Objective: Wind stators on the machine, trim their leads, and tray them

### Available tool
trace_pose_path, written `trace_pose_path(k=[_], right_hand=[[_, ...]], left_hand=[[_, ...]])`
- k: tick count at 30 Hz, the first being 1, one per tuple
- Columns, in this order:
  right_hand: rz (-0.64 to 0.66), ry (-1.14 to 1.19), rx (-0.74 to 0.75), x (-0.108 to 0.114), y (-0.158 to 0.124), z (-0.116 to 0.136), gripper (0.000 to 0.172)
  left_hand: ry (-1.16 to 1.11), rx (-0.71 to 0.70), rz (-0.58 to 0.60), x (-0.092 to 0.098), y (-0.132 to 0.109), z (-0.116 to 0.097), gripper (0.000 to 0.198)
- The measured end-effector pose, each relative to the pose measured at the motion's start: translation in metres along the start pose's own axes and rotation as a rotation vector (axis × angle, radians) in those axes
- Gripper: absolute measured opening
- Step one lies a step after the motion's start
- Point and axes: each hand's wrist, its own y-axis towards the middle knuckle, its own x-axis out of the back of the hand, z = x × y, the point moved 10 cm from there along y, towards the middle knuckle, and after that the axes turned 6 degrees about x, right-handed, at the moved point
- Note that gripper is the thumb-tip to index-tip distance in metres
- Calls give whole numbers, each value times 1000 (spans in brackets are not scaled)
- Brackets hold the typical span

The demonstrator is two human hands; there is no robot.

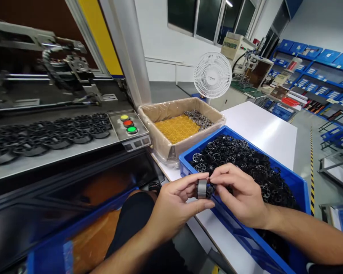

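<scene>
In front of the blue bin, my left hand (174,201) grips a small black plastic wheel (202,189) with a smooth grey outer band. Its thumb is below the rim and its fingers are above and behind. My right hand (240,194) is closed at the wheel's right side, thumb and fingertips pinched against its dark spoked part. Whether that part is a separate piece is hidden by the fingers. Beneath and behind my right hand, the blue bin (305,190) holds a heap of similar black spoked wheels (234,148).
A plastic-lined carton (160,139) holds yellow parts and some dark ones. At left, rows of black wheels (57,140) lie on a machine bed beside yellow, red and green buttons (132,129). A white fan (213,75) stands behind a white tabletop (260,121). Blue shelves (317,64) are far right.
</scene>
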Motion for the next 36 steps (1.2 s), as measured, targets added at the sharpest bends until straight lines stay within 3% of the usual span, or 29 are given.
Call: trace_pose_path(k=[4, 10, 21, 25, 29, 31, 33, 36], right_hand=[[97, -78, 165, -9, -1, 13, 46], [134, -315, 294, -14, -4, 16, 49], [170, -365, 396, -18, -7, 21, 50], [180, -417, 409, -18, -5, 18, 50], [219, -395, 394, -18, -5, 22, 63], [221, -441, 345, -13, -9, 22, 67], [183, -570, 272, -3, -14, 10, 67], [159, -579, 234, 6, -21, -15, 58]], left_hand=[[6, -35, -33, 6, -2, -4, 46], [-25, -20, -12, 5, -3, -4, 51], [-3, 98, 2, 4, -1, 8, 50], [6, 77, 48, 3, -1, 11, 47], [191, 10, 32, 7, -12, 7, 51], [354, -53, 22, 10, -20, -4, 48], [571, -179, -64, 28, -29, -31, 44], [961, -345, -435, 96, -56, -93, 38]])
